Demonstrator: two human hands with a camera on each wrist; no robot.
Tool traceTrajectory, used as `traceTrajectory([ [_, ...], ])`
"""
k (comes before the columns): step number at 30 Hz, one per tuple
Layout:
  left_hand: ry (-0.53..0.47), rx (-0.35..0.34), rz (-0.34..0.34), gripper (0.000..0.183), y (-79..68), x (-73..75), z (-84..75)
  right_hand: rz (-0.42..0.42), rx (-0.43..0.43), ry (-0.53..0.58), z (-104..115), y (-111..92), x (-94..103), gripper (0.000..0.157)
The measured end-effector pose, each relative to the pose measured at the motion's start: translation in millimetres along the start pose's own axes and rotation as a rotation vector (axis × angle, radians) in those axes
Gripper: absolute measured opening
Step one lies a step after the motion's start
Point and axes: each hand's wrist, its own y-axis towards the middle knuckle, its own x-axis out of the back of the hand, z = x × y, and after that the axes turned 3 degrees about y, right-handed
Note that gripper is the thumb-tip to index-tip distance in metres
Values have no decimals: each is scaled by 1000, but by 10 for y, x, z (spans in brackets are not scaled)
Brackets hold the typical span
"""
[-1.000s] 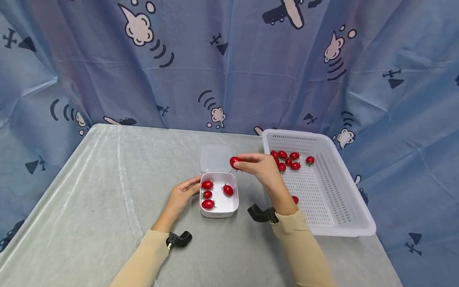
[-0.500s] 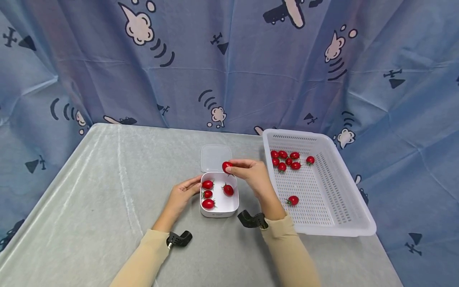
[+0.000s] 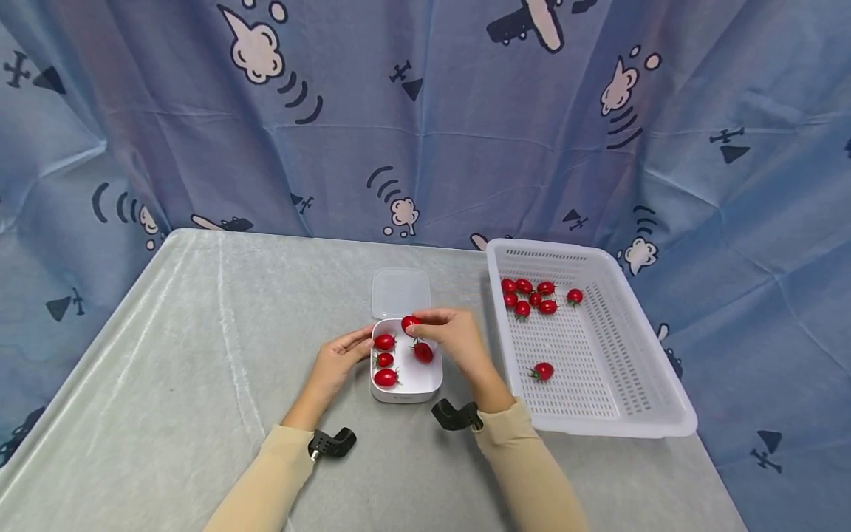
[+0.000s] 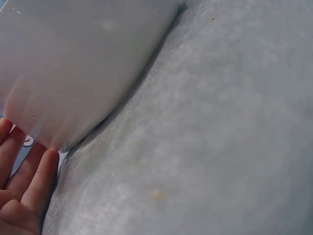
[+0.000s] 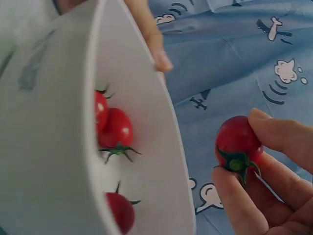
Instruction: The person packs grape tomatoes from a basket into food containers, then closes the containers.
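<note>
My right hand (image 3: 459,341) pinches a red cherry tomato (image 5: 235,142) with a green calyx between thumb and fingers, over the far side of a small white box (image 3: 405,397). Three cherry tomatoes line the box's left side, and another tomato (image 3: 422,352) lies at its right. Against the box's left wall rests my left hand (image 3: 337,367), its fingers extended. In the left wrist view, the left fingertips (image 4: 49,159) touch the lower edge of the box wall.
A translucent lid (image 3: 400,291) lies flat just behind the box. To the right stands a white perforated basket (image 3: 641,355) with several cherry tomatoes toward its far left and one tomato (image 3: 543,371) nearer the front. A patterned blue curtain (image 3: 425,133) hangs behind the table.
My right hand has carried the tomato left and toward me, from beside the lid to over the box's far edge. The left hand and box have stayed in place.
</note>
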Motion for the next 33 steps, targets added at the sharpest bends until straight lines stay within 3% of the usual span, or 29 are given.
traceTrajectory([
  [17, 2, 1, 15, 42, -2, 13, 10, 14, 16, -170, -159, 11, -236, 24],
  [24, 1, -3, 13, 41, 6, 16, 13, 11, 112, -316, -187, 5, -279, 24],
  [33, -14, -6, 11, 41, 13, 5, 20, 49, 170, -397, -172, -10, -308, 23],
])
